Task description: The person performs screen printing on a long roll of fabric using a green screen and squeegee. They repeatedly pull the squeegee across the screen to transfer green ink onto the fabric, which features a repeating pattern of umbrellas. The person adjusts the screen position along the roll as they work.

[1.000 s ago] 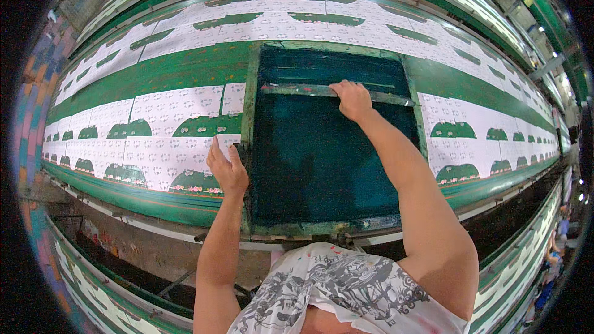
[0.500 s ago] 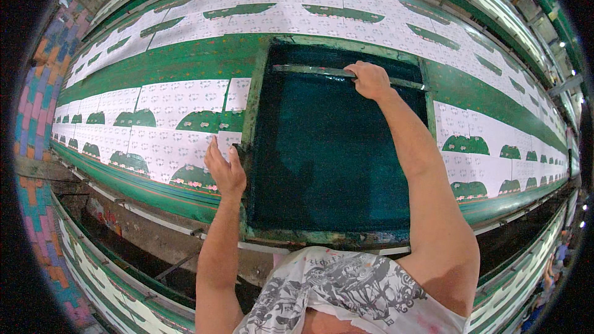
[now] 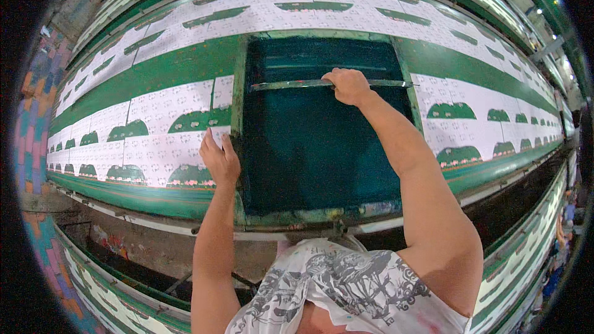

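Your right hand point(image 3: 348, 87) has its grip clamped around the middle of a long, thin, greyish straight bar point(image 3: 284, 85), which spans the upper part of a dark teal rectangular screen point(image 3: 322, 154) set in a paint-stained green frame point(image 3: 237, 96). Your left hand point(image 3: 220, 159), thumb and fingers apart, is just beside the frame's left side, though contact is hard to judge. White patterned sheets point(image 3: 148, 153) flank the frame on the long green table point(image 3: 179, 59).

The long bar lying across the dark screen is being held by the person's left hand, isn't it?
Not the left hand: the head view shows the right hand holding the long bar across the dark screen.
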Available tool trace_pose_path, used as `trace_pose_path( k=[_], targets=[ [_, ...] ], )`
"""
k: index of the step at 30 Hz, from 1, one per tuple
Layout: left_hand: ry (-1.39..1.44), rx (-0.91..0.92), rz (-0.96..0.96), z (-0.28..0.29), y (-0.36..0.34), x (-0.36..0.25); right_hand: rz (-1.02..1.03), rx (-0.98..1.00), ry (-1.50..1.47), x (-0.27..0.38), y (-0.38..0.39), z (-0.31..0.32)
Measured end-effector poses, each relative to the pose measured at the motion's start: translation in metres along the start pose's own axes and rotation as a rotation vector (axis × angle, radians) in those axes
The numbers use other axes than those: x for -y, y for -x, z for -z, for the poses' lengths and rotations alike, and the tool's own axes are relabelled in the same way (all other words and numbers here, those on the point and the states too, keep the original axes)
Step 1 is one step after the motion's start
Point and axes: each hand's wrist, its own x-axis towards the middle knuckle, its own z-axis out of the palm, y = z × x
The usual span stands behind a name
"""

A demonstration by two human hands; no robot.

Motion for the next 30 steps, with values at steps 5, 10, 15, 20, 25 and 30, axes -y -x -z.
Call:
trace_pose_path(
  k=[5,10,15,20,25,30],
  targets=[
    [0.025,-0.007,0.0,0.0,0.0,0.001,-0.015,0.002,0.007,0.056,0.083,0.002],
    [0.033,-0.019,0.034,-0.002,-0.001,0.0,-0.013,-0.024,0.002,0.12,0.17,0.007],
    [0.025,-0.008,0.079,-0.001,-0.001,-0.003,-0.023,-0.007,0.004,0.175,0.242,0.011],
    [-0.009,0.025,0.103,0.003,-0.002,-0.006,-0.007,-0.01,0.001,0.203,0.276,0.013],
    [-0.068,0.02,0.121,-0.001,-0.004,-0.005,0.016,0.065,-0.08,0.205,0.284,0.014],
    [-0.143,0.038,0.132,-0.011,-0.008,0.005,0.038,0.003,-0.163,0.207,0.295,0.01]
  ],
)
